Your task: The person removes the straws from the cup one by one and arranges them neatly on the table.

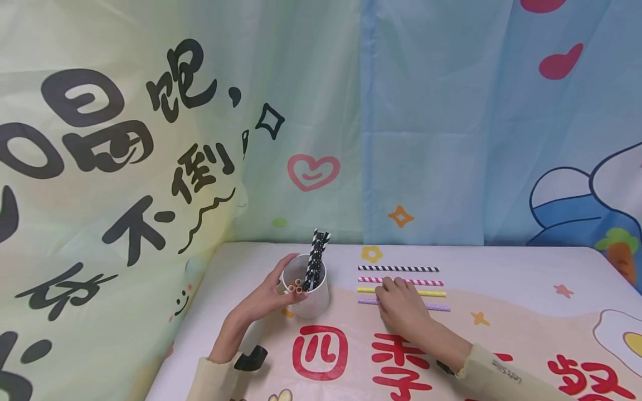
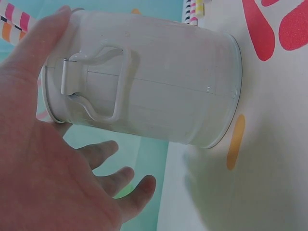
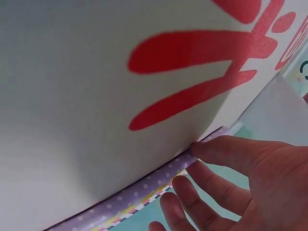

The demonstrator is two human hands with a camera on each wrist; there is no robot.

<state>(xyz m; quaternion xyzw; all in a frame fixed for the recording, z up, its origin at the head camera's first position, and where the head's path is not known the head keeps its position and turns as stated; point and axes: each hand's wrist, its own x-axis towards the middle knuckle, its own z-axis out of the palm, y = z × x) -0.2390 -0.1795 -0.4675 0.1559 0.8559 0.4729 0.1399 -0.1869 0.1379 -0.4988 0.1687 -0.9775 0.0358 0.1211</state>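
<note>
A white cylindrical cup [image 1: 317, 302] with a side handle [image 2: 122, 84] stands upright on the table, holding black white-dotted straws [image 1: 315, 262] and several straws with tan ends [image 1: 296, 286]. My left hand [image 1: 266, 295] grips its rim between thumb and index finger; the other fingers extend free of the wall. A purple dotted straw [image 3: 144, 186] lies in front of a yellow straw [image 1: 432, 293], a pink-striped straw [image 1: 426, 283] and a black-striped straw [image 1: 401, 269]. With thumb and index finger on either side, my right hand [image 1: 403, 309] pinches the purple straw near its left part.
The table [image 1: 501, 278] has a printed cover with red characters [image 1: 320, 352] and small drawings. Behind it hangs a pale blue curtain [image 1: 426, 139]; another printed cloth [image 1: 125, 223] hangs along the left side.
</note>
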